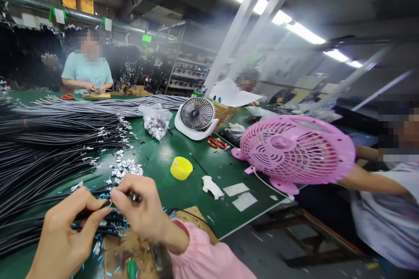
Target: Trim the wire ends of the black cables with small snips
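My left hand [70, 231] pinches the end of a black cable [106, 203] between thumb and forefinger at the lower left. Close against it, my right hand [140, 207] has its thumb and forefinger closed at the cable's tip, and small dark pieces [135, 197] show in its curled fingers. Bundles of black cables [59, 133] with stripped, silvery ends lie to the left. Beyond my hands are scattered bits of foil [126, 165] and blue scraps. Under my right wrist sits a stained wooden board [121, 255] with a green knob [132, 269].
On the green table [163, 192] stand a yellow tape roll [181, 168], a white fan [197, 117], orange scissors [216, 142] and a bag of parts [156, 122]. A large pink fan [294, 150] stands at the right edge. Several people sit around the table.
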